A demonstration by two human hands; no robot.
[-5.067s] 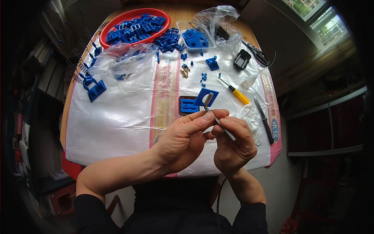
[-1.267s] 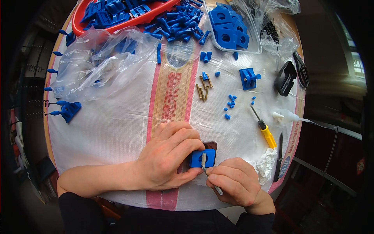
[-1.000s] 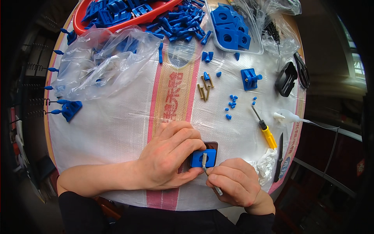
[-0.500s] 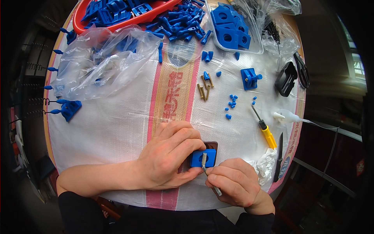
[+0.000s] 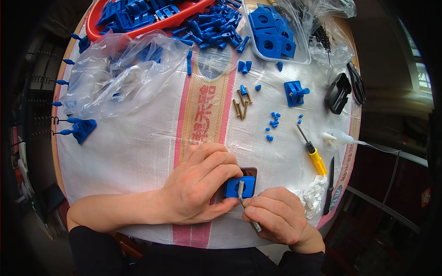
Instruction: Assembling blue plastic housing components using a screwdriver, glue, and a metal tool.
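A hand could pass across the wide stretch of white sheet (image 5: 129, 152) between the left hand (image 5: 200, 184) and the plastic bag (image 5: 119, 78) on the far left. Both hands crowd the blue block (image 5: 249, 181), the right hand (image 5: 281, 215) with a bent metal bar (image 5: 241, 189). Beyond it, a narrow gap parts the screws (image 5: 245, 110) from small blue pieces (image 5: 275, 123). Crumpled tissue (image 5: 315, 195), screwdriver (image 5: 316, 162) and knife (image 5: 329, 188) obstruct the right.

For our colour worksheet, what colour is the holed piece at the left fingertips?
The holed piece is blue, best seen in the head view.
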